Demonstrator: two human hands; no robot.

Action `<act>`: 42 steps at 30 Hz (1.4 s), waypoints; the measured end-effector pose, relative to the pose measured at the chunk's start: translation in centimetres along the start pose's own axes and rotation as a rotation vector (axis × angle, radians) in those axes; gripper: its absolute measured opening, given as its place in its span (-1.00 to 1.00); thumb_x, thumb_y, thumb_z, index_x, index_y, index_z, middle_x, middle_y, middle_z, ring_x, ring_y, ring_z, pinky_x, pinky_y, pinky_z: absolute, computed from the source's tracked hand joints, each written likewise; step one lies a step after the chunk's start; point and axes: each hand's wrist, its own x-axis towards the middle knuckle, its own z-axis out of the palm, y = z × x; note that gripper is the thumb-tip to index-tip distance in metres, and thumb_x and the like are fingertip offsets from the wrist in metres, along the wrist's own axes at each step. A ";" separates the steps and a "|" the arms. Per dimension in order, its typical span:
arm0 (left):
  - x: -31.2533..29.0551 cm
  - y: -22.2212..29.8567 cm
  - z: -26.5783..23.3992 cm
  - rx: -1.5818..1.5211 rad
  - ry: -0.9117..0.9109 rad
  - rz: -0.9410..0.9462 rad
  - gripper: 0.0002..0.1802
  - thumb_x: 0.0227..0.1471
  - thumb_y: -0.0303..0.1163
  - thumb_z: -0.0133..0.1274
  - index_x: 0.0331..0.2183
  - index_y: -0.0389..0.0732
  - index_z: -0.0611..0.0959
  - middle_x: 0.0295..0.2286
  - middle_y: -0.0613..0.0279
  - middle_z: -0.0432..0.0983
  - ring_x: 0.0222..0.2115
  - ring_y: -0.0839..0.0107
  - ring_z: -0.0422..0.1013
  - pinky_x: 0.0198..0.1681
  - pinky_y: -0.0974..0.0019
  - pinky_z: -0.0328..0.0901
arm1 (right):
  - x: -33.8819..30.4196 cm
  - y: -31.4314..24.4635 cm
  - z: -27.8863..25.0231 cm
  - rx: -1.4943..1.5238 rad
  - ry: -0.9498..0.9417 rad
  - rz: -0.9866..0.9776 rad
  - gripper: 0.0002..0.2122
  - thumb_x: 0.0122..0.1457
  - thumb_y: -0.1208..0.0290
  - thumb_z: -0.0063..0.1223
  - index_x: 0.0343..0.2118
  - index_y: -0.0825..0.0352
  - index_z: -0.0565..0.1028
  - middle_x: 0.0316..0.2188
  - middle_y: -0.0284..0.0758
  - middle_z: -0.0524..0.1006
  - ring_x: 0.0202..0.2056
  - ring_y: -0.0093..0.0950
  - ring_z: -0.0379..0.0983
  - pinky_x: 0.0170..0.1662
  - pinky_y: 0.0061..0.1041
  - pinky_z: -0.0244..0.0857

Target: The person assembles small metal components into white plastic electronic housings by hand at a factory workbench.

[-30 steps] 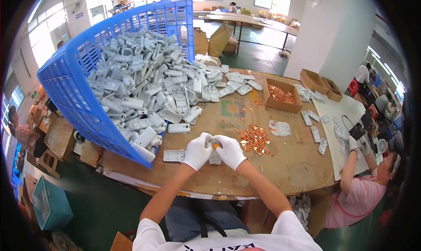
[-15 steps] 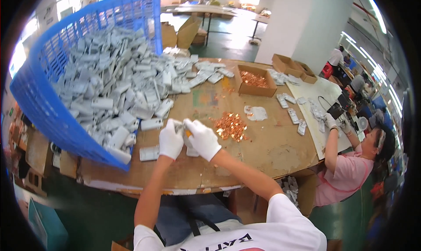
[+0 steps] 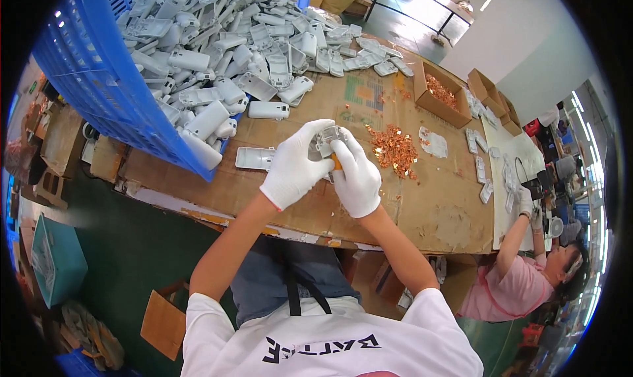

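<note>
My left hand [image 3: 293, 169], in a white glove, is closed around a small grey plastic casing [image 3: 328, 137]. Its hollow, ribbed inside faces up. My right hand [image 3: 358, 179], gloved too, has its fingertips on the casing's right side. Something short and orange [image 3: 337, 162] shows between the right fingers; its kind is hidden. Just left of my hands, another grey casing [image 3: 252, 157] lies open side up, partly covered by my left glove. To the right lies a loose heap of small shiny copper-coloured pieces [image 3: 394, 151].
A blue plastic crate [image 3: 125, 107] on its side spills many grey casings [image 3: 224, 67] onto the cardboard-covered table [image 3: 435, 225]. A cardboard box [image 3: 435, 107] of copper pieces stands at the back right. A co-worker [image 3: 514, 285] in pink handles parts at the right. A teal bin [image 3: 62, 258] stands lower left.
The head view has tilted down and turned, so the table sits differently. My hands have turned the casing up, and its inside now shows between them.
</note>
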 end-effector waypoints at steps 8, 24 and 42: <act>-1.4 1.5 0.6 0.124 0.115 -0.023 -0.50 -0.08 -0.51 0.16 -0.02 -0.17 0.55 -0.28 0.02 0.62 -0.29 0.19 0.58 -0.20 0.28 0.45 | 0.1 -0.7 -0.9 0.050 0.012 -0.016 -0.63 -0.09 0.63 0.18 -0.13 0.33 0.54 -0.01 -0.11 0.53 -0.52 -0.38 0.56 -0.49 -0.55 0.43; -1.0 3.1 1.1 0.239 0.124 0.109 -0.48 -0.10 -0.50 0.20 -0.01 -0.23 0.56 -0.28 0.02 0.63 -0.32 0.26 0.61 -0.25 0.34 0.45 | 1.3 -1.2 -3.3 0.147 -0.027 0.079 -0.63 -0.07 0.68 0.15 -0.12 0.32 0.55 -0.05 -0.25 0.46 -0.40 -0.46 0.58 -0.42 -0.57 0.48; -1.4 4.7 1.2 0.207 0.133 0.123 -0.47 -0.09 -0.59 0.10 0.00 -0.19 0.53 -0.27 -0.01 0.61 -0.32 0.17 0.60 -0.26 0.27 0.48 | 2.3 -2.5 -5.3 0.167 -0.143 0.111 -0.71 0.07 0.57 0.13 -0.09 0.28 0.54 -0.24 -0.36 0.49 -0.41 -0.49 0.51 -0.37 -0.55 0.39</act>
